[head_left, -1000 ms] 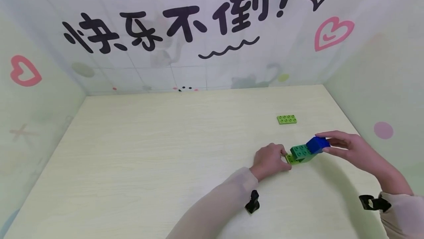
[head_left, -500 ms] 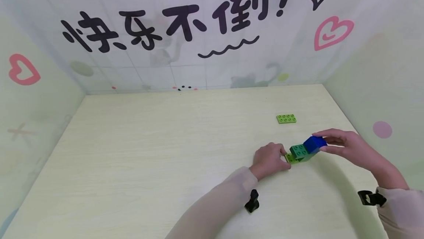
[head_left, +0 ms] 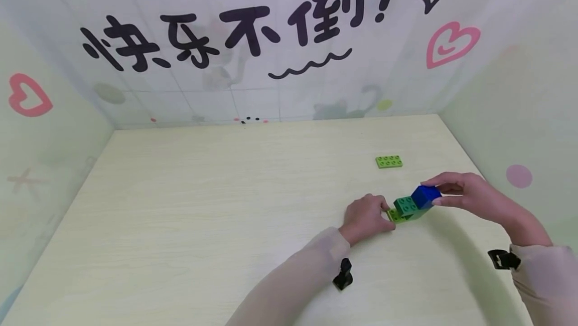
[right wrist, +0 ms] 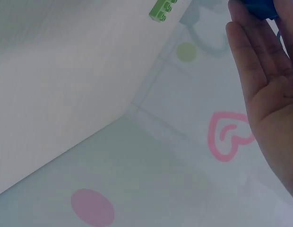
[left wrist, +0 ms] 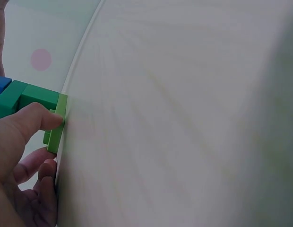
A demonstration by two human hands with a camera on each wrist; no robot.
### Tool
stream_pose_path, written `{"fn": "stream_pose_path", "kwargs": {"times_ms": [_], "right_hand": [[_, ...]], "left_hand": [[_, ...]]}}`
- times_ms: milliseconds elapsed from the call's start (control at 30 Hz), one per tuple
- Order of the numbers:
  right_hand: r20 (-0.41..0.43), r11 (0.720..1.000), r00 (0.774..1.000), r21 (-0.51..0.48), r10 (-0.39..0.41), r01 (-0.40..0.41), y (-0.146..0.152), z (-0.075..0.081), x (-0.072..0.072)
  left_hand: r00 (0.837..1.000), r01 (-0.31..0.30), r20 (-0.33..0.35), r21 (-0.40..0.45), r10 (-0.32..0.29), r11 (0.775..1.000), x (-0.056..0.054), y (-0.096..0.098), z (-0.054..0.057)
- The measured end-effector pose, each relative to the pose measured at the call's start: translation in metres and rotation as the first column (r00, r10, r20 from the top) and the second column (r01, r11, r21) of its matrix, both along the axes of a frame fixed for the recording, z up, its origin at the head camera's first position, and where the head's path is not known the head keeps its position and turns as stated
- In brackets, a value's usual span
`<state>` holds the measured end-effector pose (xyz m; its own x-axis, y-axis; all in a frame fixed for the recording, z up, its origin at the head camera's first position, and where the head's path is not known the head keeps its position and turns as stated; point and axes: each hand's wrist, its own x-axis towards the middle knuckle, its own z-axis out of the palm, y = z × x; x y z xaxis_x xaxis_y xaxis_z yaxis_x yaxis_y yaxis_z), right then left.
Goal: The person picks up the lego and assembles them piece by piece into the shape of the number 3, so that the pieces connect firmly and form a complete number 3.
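Observation:
A lime-green building plate (head_left: 395, 215) lies on the table at the right, its left end pinched between the thumb and fingers of my left hand (head_left: 367, 217). Above it are green building bricks (head_left: 405, 206), one stepped over another. At the upper right of this stack is a blue brick (head_left: 425, 196), tilted, which my right hand (head_left: 474, 196) pinches between thumb and fingers. The left wrist view shows the green bricks (left wrist: 38, 96) against the lime plate (left wrist: 57, 127). Only part of the blue brick (right wrist: 261, 8) shows in the right wrist view; whether it is joined to the green bricks I cannot tell.
A second lime-green plate (head_left: 389, 162) lies behind the stack, studs up. The pale table (head_left: 203, 215) is bounded by a printed back wall (head_left: 253, 100) and side walls, with the right wall (head_left: 519, 130) close to my right hand.
My right hand and the blue brick have shifted slightly left, and the right forearm has come up a little. My left hand keeps its pinch on the lime-green plate.

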<state>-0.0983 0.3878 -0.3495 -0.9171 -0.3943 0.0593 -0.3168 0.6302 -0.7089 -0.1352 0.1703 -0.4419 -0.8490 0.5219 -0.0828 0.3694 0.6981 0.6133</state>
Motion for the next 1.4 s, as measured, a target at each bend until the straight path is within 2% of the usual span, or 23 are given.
{"fn": "stream_pose_path", "kwargs": {"times_ms": [133,400,533,700,1000,1400], "right_hand": [[0.063,0.999,0.998,-0.034,-0.019,0.021,0.002,-0.002,0.0],[0.079,0.998,0.996,-0.043,-0.033,0.036,0.006,-0.006,0.0],[0.089,0.998,0.995,-0.047,-0.044,0.049,0.008,-0.007,0.001],[0.117,0.998,0.993,-0.065,-0.016,0.023,0.01,-0.005,0.001],[0.188,0.994,0.981,-0.1,0.054,-0.036,0.012,0.004,-0.009],[0.178,1.0,0.984,0.004,-0.018,0.018,0.019,0.017,-0.026]], "left_hand": [[1.0,0.008,-0.007,0.01,-0.008,1.0,0.0,0.001,-0.002],[1.0,0.003,-0.013,0.002,-0.003,1.0,-0.003,0.004,-0.007],[1.0,0.019,0.002,0.004,-0.019,1.0,-0.002,0.005,-0.005],[1.0,0.014,0.007,-0.013,-0.014,1.0,0.0,0.004,-0.003],[1.0,0.0,0.006,-0.014,0.0,1.0,0.0,0.001,-0.002],[1.0,-0.002,0.008,-0.016,0.003,1.0,0.001,0.001,0.0]]}}
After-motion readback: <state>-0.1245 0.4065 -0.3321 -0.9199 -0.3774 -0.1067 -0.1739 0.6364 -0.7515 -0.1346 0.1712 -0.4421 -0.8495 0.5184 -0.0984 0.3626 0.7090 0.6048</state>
